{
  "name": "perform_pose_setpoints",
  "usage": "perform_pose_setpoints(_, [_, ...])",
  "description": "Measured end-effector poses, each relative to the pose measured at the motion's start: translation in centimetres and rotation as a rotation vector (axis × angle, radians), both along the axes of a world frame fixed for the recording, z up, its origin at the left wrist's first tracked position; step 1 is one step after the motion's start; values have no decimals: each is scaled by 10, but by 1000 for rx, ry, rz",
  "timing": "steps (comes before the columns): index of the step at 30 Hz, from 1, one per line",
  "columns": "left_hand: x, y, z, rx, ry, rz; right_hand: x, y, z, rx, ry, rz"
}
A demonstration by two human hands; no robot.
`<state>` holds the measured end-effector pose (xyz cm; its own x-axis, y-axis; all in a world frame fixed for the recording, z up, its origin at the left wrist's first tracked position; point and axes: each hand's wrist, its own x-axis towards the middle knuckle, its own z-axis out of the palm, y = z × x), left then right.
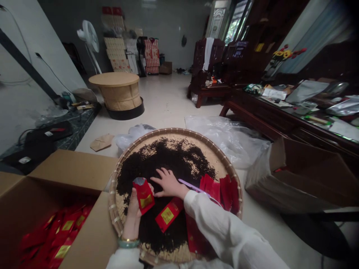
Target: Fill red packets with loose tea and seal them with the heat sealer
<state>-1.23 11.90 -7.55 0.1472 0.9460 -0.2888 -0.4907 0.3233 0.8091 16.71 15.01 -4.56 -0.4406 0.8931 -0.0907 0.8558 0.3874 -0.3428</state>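
Observation:
My left hand [136, 203] is wrapped round a red foil pouch [144, 196] with a yellow label, its silvery mouth open at the top. My right hand [169, 184] has its fingers spread over the dark loose tea leaves [162, 158], just right of the pouch. The leaves lie across a round woven bamboo tray [235, 168]. Below my right hand another red pouch [168, 215] with a yellow label lies on the leaves. A purple stick-like thing [193, 186] passes by my right wrist, partly hidden by my sleeve. Several red pouches [221, 190] rest at the tray's right side.
A cardboard box [89, 228] holding many red pouches stands at left, another open box [308, 175] at right. Clear plastic sheeting [221, 138] lies behind the tray. Farther off are a round woven drum-shaped stand [119, 93], a dark wooden table [260, 108] and a fan [91, 35].

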Motion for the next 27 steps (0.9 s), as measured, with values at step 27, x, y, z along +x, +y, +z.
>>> perform_pose_setpoints(27, [42, 6, 19, 365, 430, -21, 32, 7, 33, -676, 2166, -806])
